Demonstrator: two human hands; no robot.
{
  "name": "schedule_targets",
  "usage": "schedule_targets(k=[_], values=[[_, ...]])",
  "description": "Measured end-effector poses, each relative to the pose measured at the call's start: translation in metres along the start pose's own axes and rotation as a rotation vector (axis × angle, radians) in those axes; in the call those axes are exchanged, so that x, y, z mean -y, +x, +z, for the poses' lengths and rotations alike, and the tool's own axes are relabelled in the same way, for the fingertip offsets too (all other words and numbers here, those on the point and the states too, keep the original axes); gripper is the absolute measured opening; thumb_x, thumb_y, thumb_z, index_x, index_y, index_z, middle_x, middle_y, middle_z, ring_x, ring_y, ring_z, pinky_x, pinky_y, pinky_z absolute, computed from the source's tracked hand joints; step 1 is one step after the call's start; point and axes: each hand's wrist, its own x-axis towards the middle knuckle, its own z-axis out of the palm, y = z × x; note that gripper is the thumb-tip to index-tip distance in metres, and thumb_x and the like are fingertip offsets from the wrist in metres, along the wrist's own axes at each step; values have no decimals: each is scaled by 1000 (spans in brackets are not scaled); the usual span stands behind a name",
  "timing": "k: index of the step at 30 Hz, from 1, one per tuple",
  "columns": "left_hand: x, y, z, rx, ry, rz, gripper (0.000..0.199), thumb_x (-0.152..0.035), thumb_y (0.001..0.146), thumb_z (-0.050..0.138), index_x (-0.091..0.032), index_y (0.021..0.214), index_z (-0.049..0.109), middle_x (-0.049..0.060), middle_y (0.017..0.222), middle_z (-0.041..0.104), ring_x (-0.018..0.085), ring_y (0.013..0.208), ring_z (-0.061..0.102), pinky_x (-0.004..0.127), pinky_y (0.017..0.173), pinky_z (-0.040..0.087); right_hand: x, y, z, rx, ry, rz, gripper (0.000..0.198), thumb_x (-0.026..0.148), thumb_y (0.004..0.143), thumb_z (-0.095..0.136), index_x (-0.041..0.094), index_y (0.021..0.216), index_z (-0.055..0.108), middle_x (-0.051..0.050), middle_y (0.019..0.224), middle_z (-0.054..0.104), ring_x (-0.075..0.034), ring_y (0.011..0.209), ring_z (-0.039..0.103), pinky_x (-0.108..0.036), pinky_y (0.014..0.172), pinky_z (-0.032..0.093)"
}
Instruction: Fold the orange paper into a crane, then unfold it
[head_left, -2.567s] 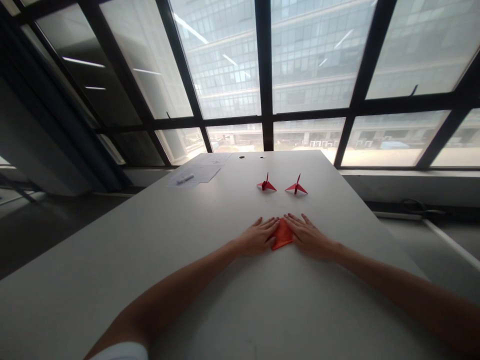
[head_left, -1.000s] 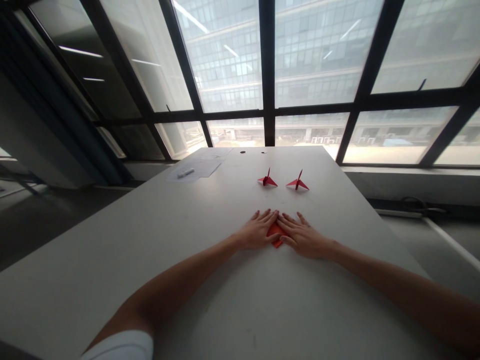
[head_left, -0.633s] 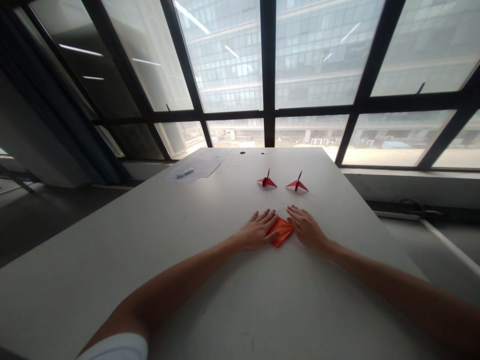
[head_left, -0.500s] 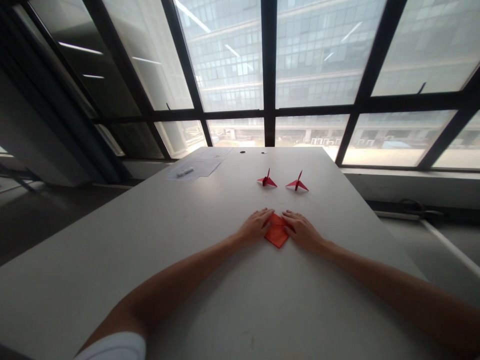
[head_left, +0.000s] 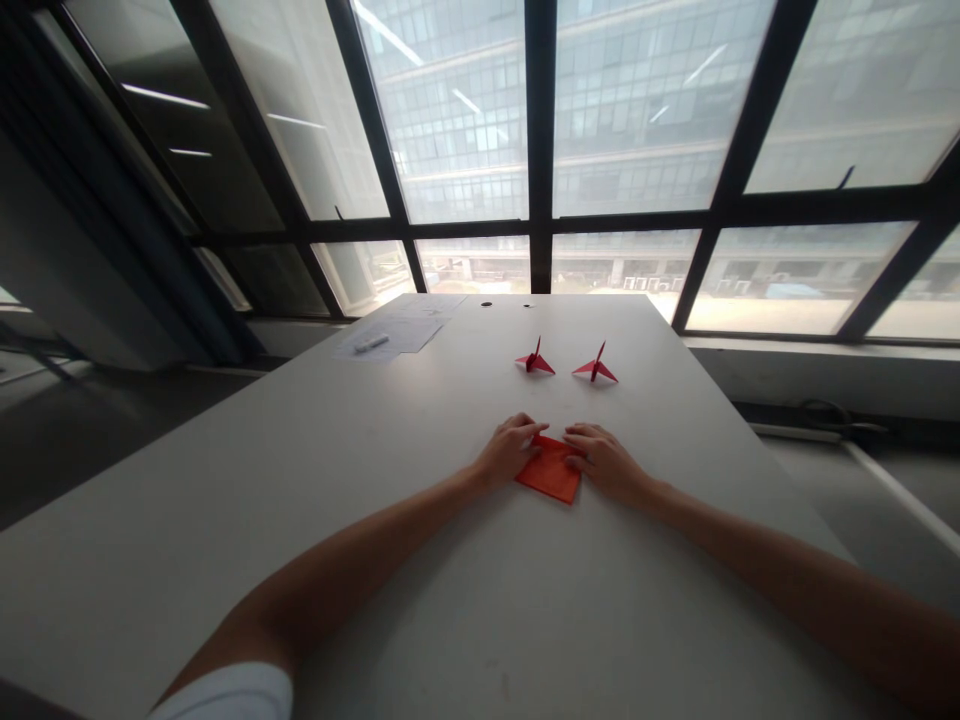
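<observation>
A folded square of orange-red origami paper (head_left: 551,472) lies on the white table, one edge facing me at a slight slant. My left hand (head_left: 512,450) grips its upper left side, thumb and fingers closed on the edge. At the right side, my right hand (head_left: 601,455) holds the paper with bent fingers, their tips partly over it. Beyond my hands stand two red folded paper cranes, the left crane (head_left: 535,362) and the right crane (head_left: 596,367), wings spread. The undersides of my fingers are hidden.
The white table (head_left: 337,450) reaches toward large windows with dark frames (head_left: 540,150). Paper sheets (head_left: 420,335) lie at the far left, with a white tube-like object (head_left: 372,343) on them. A round dark hole (head_left: 486,304) sits near the far edge.
The orange-red paper has turned from a corner-toward-me diamond to a slanted square with an edge toward me. My left fingers have curled in more; the cranes stay put.
</observation>
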Motion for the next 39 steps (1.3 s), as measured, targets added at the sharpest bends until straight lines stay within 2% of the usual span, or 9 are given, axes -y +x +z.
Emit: schedule_targets(k=[8,12,15,19,22,25,29,34,39], values=[[-8,0,-4,-47,-112,64,36,-16,92,49,-23,123,65,7,108,58,16,92,60,31,89,52,8,-1,-7,-39,68,-11,32,27,90,56,22,120,67,-9,119,67,-26,112,57,-40,101,44],[-14,-3,-5,27,-98,110,40,-19,92,53,-23,131,60,9,117,58,18,101,60,32,93,51,13,-1,-11,-52,74,4,26,23,89,56,22,112,69,-8,103,68,-24,99,59,-39,93,45],[-18,-6,-6,101,-19,134,36,-22,94,52,-24,129,62,8,111,64,21,103,59,35,97,48,15,-1,-12,-76,41,-12,22,20,90,55,22,104,71,-7,100,67,-23,98,57,-38,93,44],[-22,-8,-9,148,138,186,32,-23,98,45,-28,120,68,6,101,65,18,94,58,32,91,49,16,-2,-13,-79,-47,-68,22,18,93,52,23,95,74,-7,100,67,-23,99,56,-37,94,41],[-27,-11,-13,185,246,256,31,-28,100,44,-28,119,68,6,108,65,18,99,59,32,94,48,16,-4,-16,-52,-115,-141,24,15,94,52,23,94,74,-7,100,67,-22,99,55,-39,96,38],[-35,-15,-14,235,304,298,31,-32,101,42,-25,121,66,6,124,64,20,116,57,36,105,41,17,-7,-21,-5,-151,-209,25,10,93,52,23,99,73,-7,100,67,-21,99,55,-39,97,36],[-44,-24,-9,290,364,240,42,-39,103,35,-22,138,51,10,141,54,23,136,44,44,115,30,17,-8,-23,30,-176,-227,24,10,92,53,22,101,72,-8,101,67,-22,100,55,-38,97,36],[-38,-27,-3,410,390,153,62,-53,101,27,-22,155,21,14,159,26,28,148,22,53,118,16,15,-9,-23,39,-186,-168,29,8,91,50,22,106,71,-8,101,68,-22,97,57,-38,96,37],[-25,-20,-8,428,355,121,73,-64,96,33,-26,155,18,12,161,20,29,150,12,57,118,4,9,-10,-26,12,-121,-153,35,11,89,54,26,117,68,-7,110,68,-23,104,57,-40,98,36]])
